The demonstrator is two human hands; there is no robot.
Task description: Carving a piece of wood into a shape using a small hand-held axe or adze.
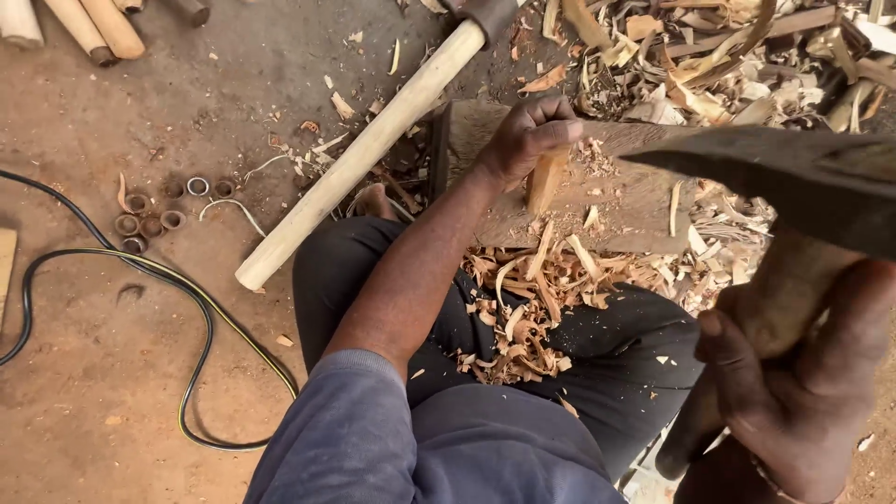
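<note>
My left hand [527, 140] grips a short pale wooden piece [546, 182], holding it upright on a flat wooden chopping block [616, 201]. My right hand [793, 373], close to the camera at the lower right, is closed around the wooden handle of a hatchet; its dark metal blade [793, 177] hangs raised above the block's right side. Wood shavings [532, 299] lie heaped on my lap and dark trousers, just below the block.
A long pale tool handle [359, 154] lies diagonally on the dirt floor to the left. Several small metal rings [154, 210] sit at the left beside a black cable [187, 308]. Round wooden sticks [89, 28] lie top left, and scrap wood [728, 56] is piled top right.
</note>
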